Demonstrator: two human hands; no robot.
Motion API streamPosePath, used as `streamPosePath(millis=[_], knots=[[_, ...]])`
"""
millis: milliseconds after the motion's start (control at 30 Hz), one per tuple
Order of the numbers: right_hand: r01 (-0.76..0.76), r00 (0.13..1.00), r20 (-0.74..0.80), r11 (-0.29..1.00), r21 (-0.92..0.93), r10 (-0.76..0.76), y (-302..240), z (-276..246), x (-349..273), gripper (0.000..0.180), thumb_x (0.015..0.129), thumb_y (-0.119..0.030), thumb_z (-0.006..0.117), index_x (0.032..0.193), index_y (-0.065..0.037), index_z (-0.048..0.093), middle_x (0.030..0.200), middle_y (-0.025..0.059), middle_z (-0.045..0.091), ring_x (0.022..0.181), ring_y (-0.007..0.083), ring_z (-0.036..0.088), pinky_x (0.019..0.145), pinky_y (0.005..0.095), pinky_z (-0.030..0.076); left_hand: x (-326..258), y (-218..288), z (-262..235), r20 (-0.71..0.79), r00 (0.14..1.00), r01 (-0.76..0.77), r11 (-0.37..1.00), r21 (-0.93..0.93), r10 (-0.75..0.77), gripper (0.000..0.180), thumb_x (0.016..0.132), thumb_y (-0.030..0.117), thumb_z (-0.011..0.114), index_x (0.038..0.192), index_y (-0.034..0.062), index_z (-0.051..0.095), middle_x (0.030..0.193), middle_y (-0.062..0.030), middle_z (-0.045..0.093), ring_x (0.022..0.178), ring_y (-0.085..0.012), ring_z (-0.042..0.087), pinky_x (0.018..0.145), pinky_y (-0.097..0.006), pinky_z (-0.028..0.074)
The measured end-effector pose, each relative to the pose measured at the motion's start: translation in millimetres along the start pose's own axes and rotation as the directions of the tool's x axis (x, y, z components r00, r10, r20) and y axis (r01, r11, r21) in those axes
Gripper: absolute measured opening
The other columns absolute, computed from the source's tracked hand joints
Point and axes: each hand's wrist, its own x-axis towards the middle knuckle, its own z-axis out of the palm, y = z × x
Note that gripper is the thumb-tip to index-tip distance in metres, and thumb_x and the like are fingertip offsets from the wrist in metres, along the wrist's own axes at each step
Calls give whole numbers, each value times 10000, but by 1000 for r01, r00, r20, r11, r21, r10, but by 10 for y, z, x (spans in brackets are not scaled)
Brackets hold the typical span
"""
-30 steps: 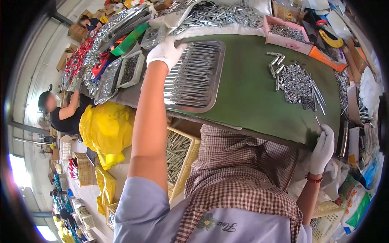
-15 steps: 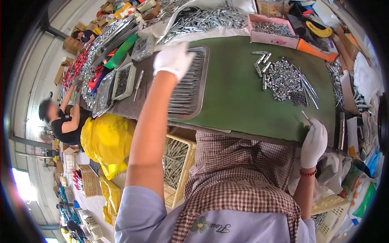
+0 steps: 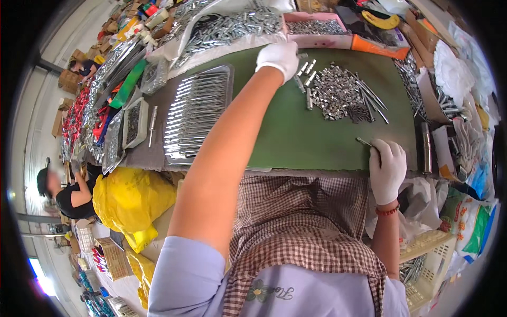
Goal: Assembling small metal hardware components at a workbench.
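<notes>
Since a moment ago my left hand (image 3: 278, 57) has swung from the clear tray of metal rods (image 3: 196, 113) across to the loose metal pieces (image 3: 338, 95) on the green mat (image 3: 296, 137), its gloved fingers curled over short pieces at the heap's left edge. My right hand (image 3: 387, 169) pinches a thin rod (image 3: 364, 142) near the mat's front edge.

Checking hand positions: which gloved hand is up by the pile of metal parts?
The left hand, stretched across the green mat; the right hand rests at its near edge.
</notes>
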Motion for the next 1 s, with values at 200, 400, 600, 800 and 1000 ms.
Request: streamPosePath(millis=[200, 400, 600, 800, 1000], knots=[[3, 1000, 10, 1000, 30, -3, 39, -50, -3, 172, 827, -66, 705, 990, -121, 694, 942, 78, 660, 888, 311, 626, 805, 431, 487, -1362, 693, -54, 45, 898, -438, 899, -16, 438, 183, 918, 264, 609, 939, 96, 676, 880, -136, 654, 843, -336, 654, 800, -459, 533], [64, 989, 128, 994, 91, -75, 18, -152, 45, 170, 820, -68, 723, 973, -141, 705, 954, 74, 651, 918, 314, 620, 813, 427, 488, -2108, 1004, 226, -125, 936, -352, 901, -253, 330, 180, 832, 159, 725, 1001, 121, 678, 883, -57, 644, 827, -294, 638, 752, -442, 506], [26, 983, 174, 989, 143, -51, 43, -207, 74, 148, 819, -69, 725, 954, -127, 708, 959, 83, 658, 933, 330, 617, 831, 437, 496, -2128, 1040, 317, -246, 936, -326, 880, -346, 251, 197, 808, 144, 744, 999, 130, 700, 897, -43, 648, 836, -283, 634, 756, -433, 498], [-31, 972, 234, 977, 210, -19, 34, -230, 111, 132, 811, -71, 728, 929, -129, 716, 956, 87, 664, 940, 331, 618, 841, 435, 498, -2131, 1044, 352, -304, 926, -334, 857, -393, 223, 163, 790, 120, 747, 948, 131, 711, 884, -36, 641, 816, -282, 632, 736, -433, 498], [70, 970, 216, 981, 183, -109, 14, -182, 149, 118, 787, -74, 744, 892, -124, 723, 958, 81, 667, 952, 323, 625, 841, 425, 501, -2109, 1044, 320, -278, 939, -310, 847, -432, 202, 155, 777, 112, 748, 925, 129, 706, 887, -46, 639, 826, -292, 632, 737, -442, 498]])
